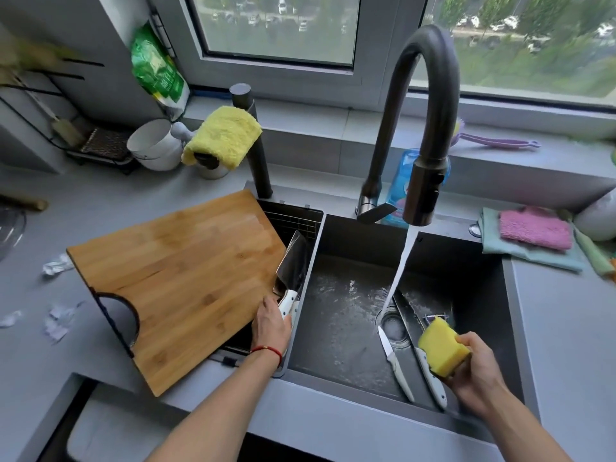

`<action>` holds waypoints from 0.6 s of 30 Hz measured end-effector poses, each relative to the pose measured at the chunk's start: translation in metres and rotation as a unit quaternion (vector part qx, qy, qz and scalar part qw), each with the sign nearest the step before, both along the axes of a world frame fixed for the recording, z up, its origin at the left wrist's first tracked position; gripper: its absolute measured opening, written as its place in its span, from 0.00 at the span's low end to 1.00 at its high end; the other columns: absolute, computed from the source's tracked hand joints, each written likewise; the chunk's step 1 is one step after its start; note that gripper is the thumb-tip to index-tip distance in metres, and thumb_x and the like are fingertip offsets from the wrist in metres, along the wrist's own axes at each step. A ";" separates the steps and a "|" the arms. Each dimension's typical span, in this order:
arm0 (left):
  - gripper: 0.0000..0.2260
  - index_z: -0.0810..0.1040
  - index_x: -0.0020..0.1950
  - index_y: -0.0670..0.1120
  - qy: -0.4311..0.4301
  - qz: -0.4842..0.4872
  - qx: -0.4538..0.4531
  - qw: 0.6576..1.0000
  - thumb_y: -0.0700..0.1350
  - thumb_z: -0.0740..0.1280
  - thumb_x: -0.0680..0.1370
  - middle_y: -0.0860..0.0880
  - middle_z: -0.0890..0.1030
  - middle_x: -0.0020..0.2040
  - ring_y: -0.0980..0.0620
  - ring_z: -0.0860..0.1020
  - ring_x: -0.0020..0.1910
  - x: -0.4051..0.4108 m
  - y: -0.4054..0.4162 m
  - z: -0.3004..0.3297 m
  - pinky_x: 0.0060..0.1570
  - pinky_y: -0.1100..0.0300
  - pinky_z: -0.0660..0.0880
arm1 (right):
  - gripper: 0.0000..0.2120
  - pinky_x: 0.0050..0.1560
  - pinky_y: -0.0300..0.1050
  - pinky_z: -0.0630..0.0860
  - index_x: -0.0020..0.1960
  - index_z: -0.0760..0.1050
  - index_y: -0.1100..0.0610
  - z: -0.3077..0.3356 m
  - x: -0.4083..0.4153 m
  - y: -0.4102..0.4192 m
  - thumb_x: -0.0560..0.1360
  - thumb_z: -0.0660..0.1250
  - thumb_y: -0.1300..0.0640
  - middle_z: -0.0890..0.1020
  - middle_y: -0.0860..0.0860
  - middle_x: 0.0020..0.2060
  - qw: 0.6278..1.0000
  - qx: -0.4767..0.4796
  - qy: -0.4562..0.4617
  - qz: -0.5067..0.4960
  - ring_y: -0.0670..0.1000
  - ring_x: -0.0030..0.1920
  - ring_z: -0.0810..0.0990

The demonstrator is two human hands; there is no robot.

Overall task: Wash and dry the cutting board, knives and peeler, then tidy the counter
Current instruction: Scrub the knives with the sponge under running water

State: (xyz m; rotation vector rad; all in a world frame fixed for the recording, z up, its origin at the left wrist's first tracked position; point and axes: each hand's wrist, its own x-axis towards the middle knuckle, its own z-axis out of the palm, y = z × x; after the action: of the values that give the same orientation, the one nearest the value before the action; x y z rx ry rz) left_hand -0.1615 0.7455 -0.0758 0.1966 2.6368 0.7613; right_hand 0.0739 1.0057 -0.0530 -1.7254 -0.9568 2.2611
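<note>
A wooden cutting board (173, 278) lies tilted across the counter and the left sink compartment. My left hand (271, 325) grips the white handle of a cleaver (291, 261), whose blade points up beside the board's right edge. My right hand (480, 371) holds a yellow sponge (441, 345) over the right side of the dark sink (510, 328). On the sink floor lie a small white-handled knife (396, 365) and a longer knife (430, 375). A peeler (433, 317) shows partly behind the sponge. Water runs from the faucet (425, 195).
A blue dish soap bottle (400, 188) stands behind the faucet. A yellow cloth (223, 135) hangs over a dark post, with a white cup (155, 143) beside it. Folded pink and green cloths (533, 235) lie at the right. Crumpled paper scraps (56, 315) litter the left counter.
</note>
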 end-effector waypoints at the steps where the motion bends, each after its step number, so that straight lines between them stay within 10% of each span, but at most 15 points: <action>1: 0.16 0.72 0.62 0.38 -0.020 0.010 -0.026 0.999 0.43 0.71 0.79 0.37 0.78 0.60 0.37 0.77 0.59 -0.001 0.000 0.000 0.57 0.50 0.72 | 0.10 0.40 0.48 0.75 0.49 0.74 0.59 0.000 0.000 0.000 0.76 0.57 0.55 0.82 0.57 0.31 1.000 -0.003 0.001 0.002 0.54 0.28 0.82; 6: 0.14 0.79 0.62 0.40 -0.024 0.048 -0.064 0.997 0.46 0.68 0.81 0.37 0.82 0.58 0.37 0.79 0.58 -0.001 0.000 0.016 0.56 0.51 0.76 | 0.07 0.37 0.47 0.75 0.48 0.72 0.57 0.004 -0.005 0.002 0.76 0.57 0.56 0.81 0.55 0.27 1.000 -0.003 -0.004 0.017 0.52 0.26 0.81; 11: 0.08 0.81 0.48 0.43 0.203 -0.047 0.055 0.976 0.33 0.67 0.74 0.45 0.82 0.44 0.45 0.77 0.44 0.040 0.021 0.041 0.44 0.56 0.72 | 0.05 0.33 0.43 0.74 0.42 0.67 0.54 -0.001 -0.007 0.012 0.77 0.59 0.56 0.72 0.53 0.28 0.999 0.017 -0.044 0.025 0.51 0.26 0.74; 18: 0.12 0.83 0.55 0.46 -0.154 -0.204 -0.063 0.965 0.39 0.63 0.77 0.41 0.84 0.56 0.39 0.80 0.59 0.125 0.138 -0.031 0.59 0.52 0.76 | 0.03 0.29 0.40 0.71 0.48 0.71 0.53 -0.026 -0.003 0.042 0.79 0.59 0.58 0.62 0.51 0.32 0.981 0.096 -0.099 0.139 0.47 0.26 0.62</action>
State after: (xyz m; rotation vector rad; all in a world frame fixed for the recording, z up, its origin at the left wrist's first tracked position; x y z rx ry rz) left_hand -0.0367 0.8840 -0.1071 0.5211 2.2344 0.4416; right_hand 0.0712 1.0481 -0.0787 -1.8561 -1.4905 2.0882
